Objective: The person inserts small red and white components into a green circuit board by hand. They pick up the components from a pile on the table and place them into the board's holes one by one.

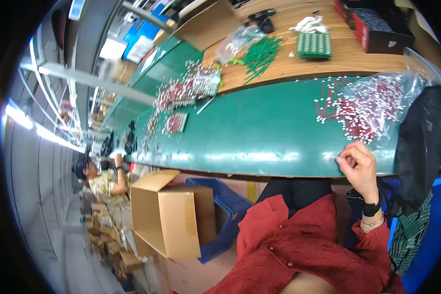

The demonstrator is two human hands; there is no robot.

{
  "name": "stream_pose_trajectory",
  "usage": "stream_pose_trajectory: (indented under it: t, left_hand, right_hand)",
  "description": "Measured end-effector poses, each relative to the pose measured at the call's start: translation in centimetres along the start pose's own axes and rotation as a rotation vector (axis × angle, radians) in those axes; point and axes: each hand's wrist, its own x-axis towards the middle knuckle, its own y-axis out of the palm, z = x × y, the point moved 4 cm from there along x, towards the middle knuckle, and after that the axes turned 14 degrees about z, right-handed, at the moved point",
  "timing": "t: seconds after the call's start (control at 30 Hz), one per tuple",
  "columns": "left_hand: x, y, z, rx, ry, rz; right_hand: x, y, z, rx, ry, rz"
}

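Observation:
My right hand [358, 166] is near the front edge of the green work surface [259, 122], at the right. Its fingers are curled in toward the thumb. Whatever they hold, if anything, is hidden. Just beyond it lies a heap of short red wires with white ends [350, 115], partly inside a clear plastic bag [382, 98]. A black bag [424, 147] stands right of the hand. My left hand is out of view; a red sleeve [262, 223] shows on that side.
More red wires with white ends [181, 93] and a small board [178, 122] lie at left. Green strands [262, 56], a green board stack [313, 45] and a red-black box [377, 32] are on the wooden table. An open carton [176, 215] stands below; another person [103, 179] works farther left.

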Motion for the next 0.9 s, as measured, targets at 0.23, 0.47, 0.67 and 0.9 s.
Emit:
stream_pose_trajectory:
  t: [0.23, 0.47, 0.67, 0.9]
  left_hand:
    - [-6.4, -18.2, -6.7, 0.753, -0.090, 0.495]
    - [-13.9, -31.4, -43.7, 0.693, 1.054, -0.482]
    - [-13.5, -34.1, -62.3, 0.686, 1.435, -0.848]
    - [-6.4, -34.2, -68.4, 0.761, 1.327, -0.359]
  right_hand:
    - [-0.2, -0.4, 0.3, 0.012, -0.028, 0.012]
    - [-0.3, -0.6, 0.0, 0.030, -0.024, 0.030]
    - [-0.4, -0.7, -0.2, 0.060, -0.018, 0.004]
    - [-0.4, -0.9, -0.5, 0.053, -0.001, -0.053]
